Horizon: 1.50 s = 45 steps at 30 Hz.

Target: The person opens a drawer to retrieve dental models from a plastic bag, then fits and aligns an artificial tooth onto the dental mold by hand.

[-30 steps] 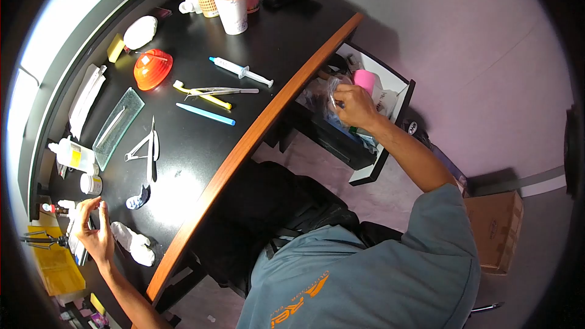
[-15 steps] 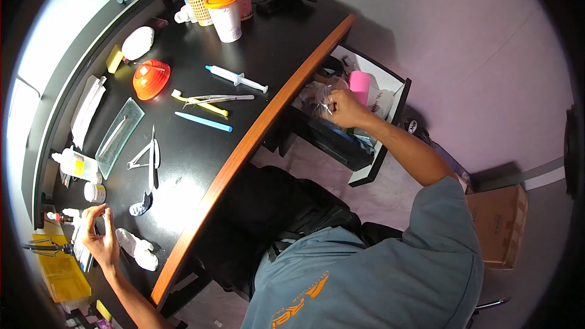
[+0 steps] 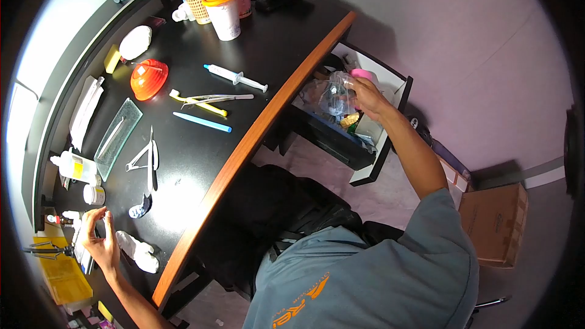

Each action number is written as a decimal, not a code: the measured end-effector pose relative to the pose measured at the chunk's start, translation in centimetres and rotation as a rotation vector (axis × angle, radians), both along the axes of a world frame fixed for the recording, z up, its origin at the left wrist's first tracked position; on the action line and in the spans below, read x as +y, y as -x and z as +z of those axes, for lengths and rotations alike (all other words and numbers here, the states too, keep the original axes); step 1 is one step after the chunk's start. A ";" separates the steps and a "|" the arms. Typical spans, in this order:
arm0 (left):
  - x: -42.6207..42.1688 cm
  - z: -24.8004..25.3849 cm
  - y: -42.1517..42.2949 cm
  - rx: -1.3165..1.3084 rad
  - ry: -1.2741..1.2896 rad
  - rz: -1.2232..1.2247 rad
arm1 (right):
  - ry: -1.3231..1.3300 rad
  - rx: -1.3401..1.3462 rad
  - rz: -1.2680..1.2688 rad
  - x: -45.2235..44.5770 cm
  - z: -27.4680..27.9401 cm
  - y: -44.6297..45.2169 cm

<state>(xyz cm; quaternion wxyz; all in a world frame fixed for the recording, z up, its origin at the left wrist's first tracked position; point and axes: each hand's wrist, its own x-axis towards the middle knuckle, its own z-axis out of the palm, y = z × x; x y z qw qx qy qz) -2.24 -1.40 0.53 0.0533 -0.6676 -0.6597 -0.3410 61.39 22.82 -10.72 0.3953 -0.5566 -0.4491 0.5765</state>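
A person in a grey shirt (image 3: 365,268) sits at a black desk (image 3: 201,152) with a wooden front edge. The left hand (image 3: 102,247) is raised over the desk's left end, thumb and fingers curved so that their tips come close together; whether they pinch anything small cannot be told. Just beside it lies a lumpy white piece (image 3: 138,252), with a small blue-and-white lump (image 3: 139,207) and a white jar (image 3: 94,194) near.

The right hand (image 3: 369,100) is over an open drawer (image 3: 399,99) on the person's right, its fingers grasping a clear, crumpled plastic bag (image 3: 336,94). The bag is at the drawer's desk side, above the mixed contents, and a pink object (image 3: 362,74) shows behind the hand.

Across the middle of the desk are a metal tool (image 3: 151,161) with spread arms, a blue stick (image 3: 202,122), metal tweezers (image 3: 231,97) lying across a yellow toothbrush (image 3: 213,109), and a syringe (image 3: 236,77). Beyond the metal tool, a thin pale stick (image 3: 113,137) lies on a glass slab (image 3: 125,125), near a bottle (image 3: 78,167) with a yellow label.

Farther off are a red bowl (image 3: 149,79), a white cup (image 3: 226,23) with an orange lid, and a woven holder (image 3: 199,1) full of brushes and pens.
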 end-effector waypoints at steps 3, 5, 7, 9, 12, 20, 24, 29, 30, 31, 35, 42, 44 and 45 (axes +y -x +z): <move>0.0 0.0 -0.1 -0.018 0.013 0.015 | -0.022 0.049 0.001 0.3 -0.5 -0.7; 0.0 -0.1 0.0 -0.006 0.009 0.009 | -0.060 0.083 0.022 0.9 -1.7 -2.0; 0.0 -0.1 0.0 -0.003 0.010 0.008 | -0.061 0.057 -0.062 0.8 -1.2 -1.9; 0.0 -0.1 -0.1 -0.009 0.015 0.012 | -0.060 0.032 -0.129 0.5 -0.7 -1.7; 0.0 -0.2 0.0 -0.009 0.012 0.005 | -0.057 -0.003 -0.178 -0.2 0.2 -0.6; 0.1 -0.1 -0.1 -0.002 0.010 0.009 | -0.234 -0.092 -0.170 0.4 0.2 -1.0; 0.1 0.0 -0.4 -0.010 0.006 0.008 | -0.400 -0.324 -0.198 -0.5 0.7 -1.7; 0.0 -0.5 0.2 -0.032 0.023 0.005 | -0.552 -0.568 -0.218 -3.2 1.0 -3.0; 0.1 -0.5 0.2 -0.040 0.028 0.006 | -0.508 -0.641 -0.216 -4.0 1.8 -3.1; 0.1 -0.6 0.1 -0.055 0.035 0.018 | -0.528 -0.619 -0.235 -4.3 1.7 -3.4; 0.0 -0.5 0.1 -0.020 0.030 0.004 | -0.604 -0.468 -0.269 -5.4 2.0 -4.1; 0.2 -0.3 -0.4 -0.033 0.026 0.005 | -0.561 -0.350 -0.193 -7.0 4.2 -3.4; 0.3 -0.1 -0.5 -0.015 0.017 -0.004 | -0.552 -0.304 -0.173 -7.2 4.4 -3.3; 0.3 -0.1 -0.6 -0.007 0.013 -0.008 | -0.548 -0.282 -0.163 -7.2 4.5 -3.2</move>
